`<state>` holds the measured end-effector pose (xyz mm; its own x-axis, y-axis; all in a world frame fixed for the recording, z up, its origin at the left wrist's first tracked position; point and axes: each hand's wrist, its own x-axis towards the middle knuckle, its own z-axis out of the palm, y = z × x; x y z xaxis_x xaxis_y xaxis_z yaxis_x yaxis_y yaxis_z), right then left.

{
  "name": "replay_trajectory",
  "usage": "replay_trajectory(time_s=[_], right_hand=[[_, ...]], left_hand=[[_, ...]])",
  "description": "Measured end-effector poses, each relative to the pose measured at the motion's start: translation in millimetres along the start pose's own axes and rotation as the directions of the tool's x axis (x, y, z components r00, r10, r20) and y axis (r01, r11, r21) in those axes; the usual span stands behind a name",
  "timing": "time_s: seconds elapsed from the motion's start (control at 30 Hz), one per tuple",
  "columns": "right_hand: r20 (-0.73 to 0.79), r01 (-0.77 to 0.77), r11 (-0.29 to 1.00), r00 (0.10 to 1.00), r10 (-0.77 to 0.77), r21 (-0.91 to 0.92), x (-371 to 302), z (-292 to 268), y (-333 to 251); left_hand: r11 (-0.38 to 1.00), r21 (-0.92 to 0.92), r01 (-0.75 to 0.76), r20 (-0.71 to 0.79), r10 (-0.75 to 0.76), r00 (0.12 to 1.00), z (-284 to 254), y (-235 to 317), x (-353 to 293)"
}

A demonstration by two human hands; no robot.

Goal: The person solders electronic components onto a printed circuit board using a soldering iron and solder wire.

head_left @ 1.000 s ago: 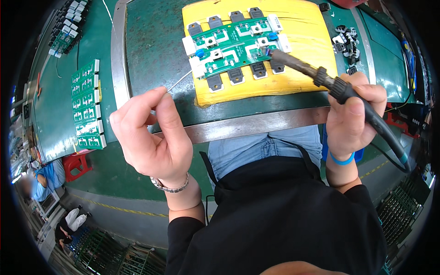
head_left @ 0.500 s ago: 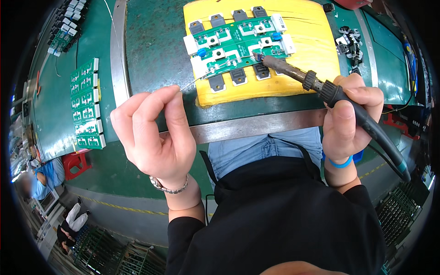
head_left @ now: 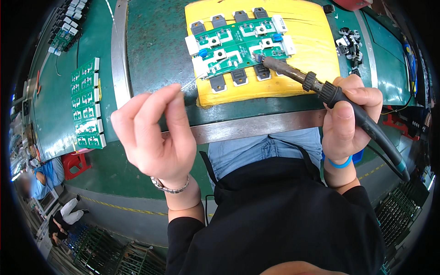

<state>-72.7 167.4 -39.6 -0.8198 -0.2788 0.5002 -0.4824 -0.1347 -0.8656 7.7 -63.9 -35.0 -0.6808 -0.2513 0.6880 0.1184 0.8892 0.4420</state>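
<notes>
Board (head_left: 239,46) lies on the yellow pad (head_left: 314,46) — soldering seems in hand. Left hand (head_left: 156,130) pinches a wire (head_left: 191,83); right hand (head_left: 349,120) grips the iron (head_left: 292,72), tip by the near edge — the next move likely calls for steadiness.

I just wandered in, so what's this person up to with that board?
The person's right hand grips a soldering iron, its tip at the near edge of a green circuit board. The left hand pinches a thin wire that points toward the board's near left corner; whether it touches is too blurred to tell. The board lies on a yellow pad, with black components sticking out along its edges. More green boards lie off to the left.
</notes>
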Motion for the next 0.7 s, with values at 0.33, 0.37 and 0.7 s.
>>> replay_trajectory(time_s=[0.33,0.37,0.7], right_hand=[[-0.002,0.042,0.999,0.999,-0.042,0.015,1.9,5.6,-4.2],[0.047,0.034,0.999,0.998,-0.034,-0.016,2.7,8.6,-4.5],[0.036,0.037,0.999,0.999,-0.038,0.021,0.6,9.5,1.9]], left_hand=[[0.991,-0.066,0.118,-0.099,-0.124,0.987,-2.1,-3.6,-4.4],[0.993,-0.042,0.108,-0.089,-0.112,0.99,-2.9,-4.2,-4.2],[0.988,-0.058,0.142,-0.096,-0.147,0.984,-1.1,-2.9,-4.4]])
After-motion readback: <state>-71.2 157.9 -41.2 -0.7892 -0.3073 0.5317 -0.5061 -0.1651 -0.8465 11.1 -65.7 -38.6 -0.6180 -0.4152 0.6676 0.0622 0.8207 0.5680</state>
